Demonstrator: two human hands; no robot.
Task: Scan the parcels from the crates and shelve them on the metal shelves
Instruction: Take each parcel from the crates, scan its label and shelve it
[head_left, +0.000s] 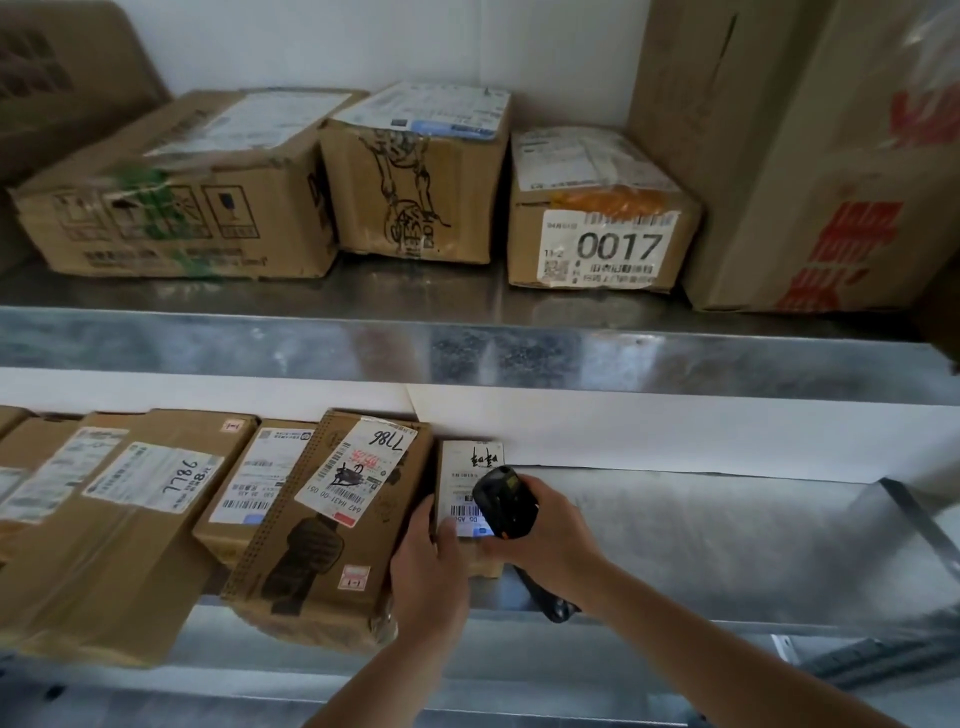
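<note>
Upper galvanised metal shelf (467, 358), left to right:
- Wide brown cardboard box (176, 197) with green tape and printed handling symbols; white label on top, unreadable.
- Brown cardboard box with a black line drawing (415, 176) on its front; white label on top.
- Low brown cardboard box with orange tape (597, 208); front label reads "0017" and "11-2".
- Tall brown cardboard carton with red print (810, 156), characters illegible.

Lower metal shelf (727, 545), left to right:
- Flat brown box (119, 519), label handwritten "7786", seen upside down.
- Small brown box with a white barcode label (249, 493).
- Brown printed box (332, 519), label handwritten "786", printed "642 H431-00 051"; overhangs the shelf edge.
- Small brown parcel with a white barcode label (467, 483), just beside the printed box, resting on the shelf; black handwriting on top, print partly "D5 A5".

Left hand (431, 566): fingers curled round the small parcel's near-left corner, thumb on its label.
Right hand (545, 535): grips a black handheld barcode scanner (504, 501) over the label, which shows a bluish glow.
</note>
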